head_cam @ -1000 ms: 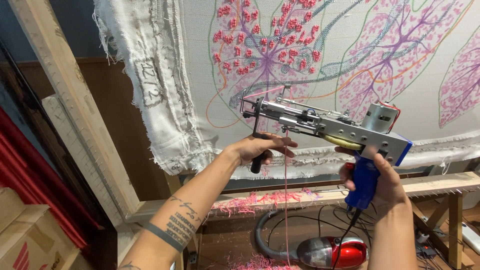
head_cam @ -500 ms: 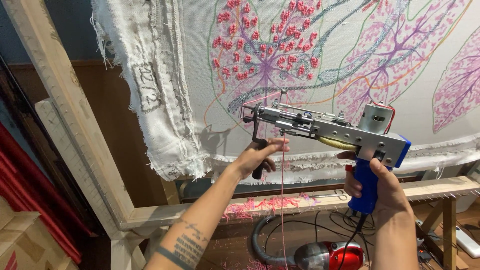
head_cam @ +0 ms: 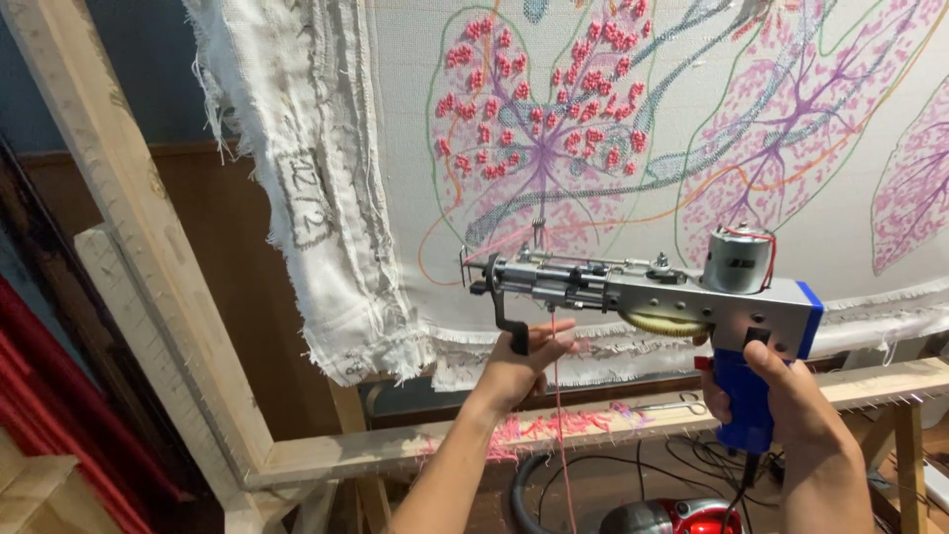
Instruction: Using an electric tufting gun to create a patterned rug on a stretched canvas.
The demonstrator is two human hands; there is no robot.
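Before the stretched cloth [head_cam: 633, 257], a tufting gun [head_cam: 652, 297] is held up level in both hands, its needle end pointing left and sitting just below the red-dotted leaf shape [head_cam: 539, 129] drawn on that cloth. The right hand [head_cam: 791, 415] wraps the gun's blue handle [head_cam: 743, 400] at the gun's rear, fingers pressed together around it, the forefinger lying up against the grey body near the trigger; the grip is closed on the gun. The left hand [head_cam: 519, 366] reaches up under the gun's front and closes its grip around the black front handle [head_cam: 506, 316], thumb and fingers curled about the lower end of that bar. So the gun spans the gap between the two grips, its silver motor [head_cam: 736, 259] standing upright above the right hand and its brass gear [head_cam: 657, 324] just ahead of the blue handle. A thin pink yarn [head_cam: 559, 435] hangs straight down from the gun's underside, passing just beside the left wrist. Below the gun runs the bottom rail of the wooden frame [head_cam: 326, 457], with pink yarn scraps [head_cam: 554, 427] lying along it under the left forearm. To the gun's left the frayed cloth edge [head_cam: 326, 227] drapes over the frame's slanted post. Beneath the gun, on the floor, a red vacuum cleaner [head_cam: 667, 516] with a grey hose shows between the two forearms.
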